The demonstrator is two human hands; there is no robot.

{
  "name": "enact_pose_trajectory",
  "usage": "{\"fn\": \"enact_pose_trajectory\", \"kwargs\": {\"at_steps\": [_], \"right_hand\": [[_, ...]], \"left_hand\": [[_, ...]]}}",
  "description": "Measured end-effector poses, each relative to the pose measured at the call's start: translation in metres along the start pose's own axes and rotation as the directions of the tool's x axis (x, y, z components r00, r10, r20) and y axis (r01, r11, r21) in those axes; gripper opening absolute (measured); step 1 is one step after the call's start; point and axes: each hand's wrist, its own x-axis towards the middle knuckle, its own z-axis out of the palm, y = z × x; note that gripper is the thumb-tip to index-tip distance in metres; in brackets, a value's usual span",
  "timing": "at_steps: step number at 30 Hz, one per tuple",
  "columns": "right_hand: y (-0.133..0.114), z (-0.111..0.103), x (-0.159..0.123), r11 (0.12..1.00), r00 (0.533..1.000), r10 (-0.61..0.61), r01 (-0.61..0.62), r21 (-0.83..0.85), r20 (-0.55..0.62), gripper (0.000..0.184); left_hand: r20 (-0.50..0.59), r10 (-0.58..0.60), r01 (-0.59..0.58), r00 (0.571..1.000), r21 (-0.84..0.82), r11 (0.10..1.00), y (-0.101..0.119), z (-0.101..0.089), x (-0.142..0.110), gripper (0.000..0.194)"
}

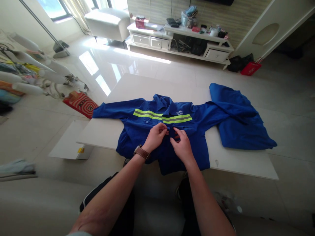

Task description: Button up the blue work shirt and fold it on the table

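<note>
A blue work jacket [137, 134] with a yellow-green and grey reflective band across its chest lies spread face up, collar away from me, its lower part hanging over the near table edge. My left hand [157, 132], with a brown-strapped watch at the wrist, pinches the jacket's front edge just below the band. Close beside it, my right hand [180, 142] rests over the jacket front with its fingers apart and slightly curled. Over to the right lies a folded blue garment [242, 121], with the jacket's sleeve [216, 111] reaching across it.
The jacket lies on a white table [246, 162]. A red paper bag [82, 104] stands by its left edge, near a drying rack [49, 75]. Farther off are a white TV cabinet [145, 40] and a white stool [108, 23].
</note>
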Motion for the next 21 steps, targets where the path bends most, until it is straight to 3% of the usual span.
{"fn": "enact_pose_trajectory", "kwargs": {"at_steps": [3, 10, 16, 21], "right_hand": [[-0.002, -0.007, -0.001, 1.0, 0.998, -0.011, 0.01, -0.015, -0.062, 0.064], [-0.002, -0.025, 0.003, 1.0, 0.969, 0.02, -0.023, -0.01, -0.247, 0.055], [0.0, -0.028, 0.005, 0.999, 0.965, 0.044, -0.042, 0.013, -0.259, 0.054], [0.003, -0.028, 0.005, 0.999, 0.974, 0.013, -0.02, -0.027, -0.226, 0.057]], "left_hand": [[-0.061, -0.006, 0.003, 0.998, -0.047, 0.999, 0.0, -0.005, 0.005, 0.004], [-0.065, 0.033, -0.024, 0.997, 0.138, 0.99, -0.009, -0.015, 0.007, 0.013], [-0.007, 0.029, -0.027, 1.0, 0.157, 0.987, -0.011, -0.013, 0.007, 0.019], [-0.023, -0.047, 0.052, 0.999, 0.252, 0.966, -0.004, -0.013, 0.002, 0.033]]}}
